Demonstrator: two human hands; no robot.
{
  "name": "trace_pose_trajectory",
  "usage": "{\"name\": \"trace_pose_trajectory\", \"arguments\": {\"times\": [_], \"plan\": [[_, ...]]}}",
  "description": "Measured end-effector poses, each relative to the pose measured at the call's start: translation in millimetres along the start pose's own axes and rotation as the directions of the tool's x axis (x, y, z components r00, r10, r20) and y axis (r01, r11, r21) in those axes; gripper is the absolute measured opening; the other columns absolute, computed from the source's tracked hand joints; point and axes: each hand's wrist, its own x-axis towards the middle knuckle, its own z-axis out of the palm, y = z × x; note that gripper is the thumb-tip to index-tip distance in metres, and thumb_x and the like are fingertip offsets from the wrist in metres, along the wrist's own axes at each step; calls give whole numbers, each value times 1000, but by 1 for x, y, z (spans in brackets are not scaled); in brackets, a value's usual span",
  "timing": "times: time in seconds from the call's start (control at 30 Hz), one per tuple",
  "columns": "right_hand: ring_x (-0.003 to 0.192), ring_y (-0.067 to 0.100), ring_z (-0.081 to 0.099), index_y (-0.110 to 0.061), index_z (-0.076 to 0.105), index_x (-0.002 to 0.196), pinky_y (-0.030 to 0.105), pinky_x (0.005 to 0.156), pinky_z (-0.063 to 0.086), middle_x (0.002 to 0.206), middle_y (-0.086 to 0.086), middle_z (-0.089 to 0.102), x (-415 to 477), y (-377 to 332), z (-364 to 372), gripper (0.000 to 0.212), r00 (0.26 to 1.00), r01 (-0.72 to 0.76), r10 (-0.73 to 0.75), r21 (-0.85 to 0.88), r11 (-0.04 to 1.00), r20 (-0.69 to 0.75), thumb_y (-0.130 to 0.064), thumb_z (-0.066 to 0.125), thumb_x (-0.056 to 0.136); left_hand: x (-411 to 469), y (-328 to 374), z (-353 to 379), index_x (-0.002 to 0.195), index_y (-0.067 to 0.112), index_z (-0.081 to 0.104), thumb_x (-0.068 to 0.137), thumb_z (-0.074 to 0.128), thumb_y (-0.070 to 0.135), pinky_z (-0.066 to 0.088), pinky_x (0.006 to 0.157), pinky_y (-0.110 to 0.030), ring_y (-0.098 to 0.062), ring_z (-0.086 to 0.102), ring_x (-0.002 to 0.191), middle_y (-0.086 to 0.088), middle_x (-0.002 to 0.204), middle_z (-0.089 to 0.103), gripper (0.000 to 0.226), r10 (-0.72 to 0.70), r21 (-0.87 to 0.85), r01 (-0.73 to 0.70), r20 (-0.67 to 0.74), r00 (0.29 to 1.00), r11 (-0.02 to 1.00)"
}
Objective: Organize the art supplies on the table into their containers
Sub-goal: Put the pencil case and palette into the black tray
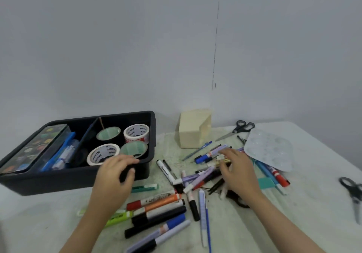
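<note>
A heap of markers and pens [162, 209] lies across the middle of the white table. The dark plastic bin [58, 182] at the left holds several tape rolls [137, 133], a watercolour set [33, 149] and a blue case. My left hand [113, 176] grips the bin's near right rim, fingers over the edge and thumb on the outer wall. My right hand [237, 168] rests with spread fingers on the far part of the pen heap, its fingertips touching purple and blue markers [211, 152]. A pale wooden holder [194, 131] stands behind the pens.
Black-handled scissors [237, 129] lie at the back right, and a second pair [354, 196] sits near the right edge. A white paint palette [270, 151] covers some pens. A teal eraser-like piece [266, 182] lies beside my right wrist. A grey wall backs the table.
</note>
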Motion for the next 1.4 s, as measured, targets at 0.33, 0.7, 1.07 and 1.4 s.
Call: {"name": "trace_pose_trajectory", "arguments": {"times": [0.33,0.7,1.07,1.4], "plan": [[122,21,48,-26,48,134,43,110,15,127,3,59,13,80,-43,38,968,-172,228,-384,907,106,-23,42,96,-38,36,68,110,40,63,88,61,33,34,97,-17,8,42,111,28,113,52,23,-4,-117,51,366,931,992],[52,26,50,1,61,116,30,55,34,62,10,59,41,78,-66,57,957,184,-259,-421,888,-127,15,72,62,-33,38,63,119,41,54,90,59,24,37,98,-19,9,44,112,27,116,52,34,-122,-120,182,386,914,976],[71,29,51,-11,46,131,33,71,31,80,12,56,82,45,-97,53,821,178,-287,-256,950,-494,9,49,82,16,63,54,113,49,50,92,56,15,38,95,-13,14,47,108,30,113,54,40,-95,-271,196,345,934,942],[84,-4,46,-22,58,124,2,78,33,102,-5,57,90,-42,-86,44,918,317,-226,261,912,-326,2,44,89,64,72,25,122,64,32,91,57,25,33,105,-26,13,35,122,37,129,38,56,-11,-404,125,274,962,906]]}}
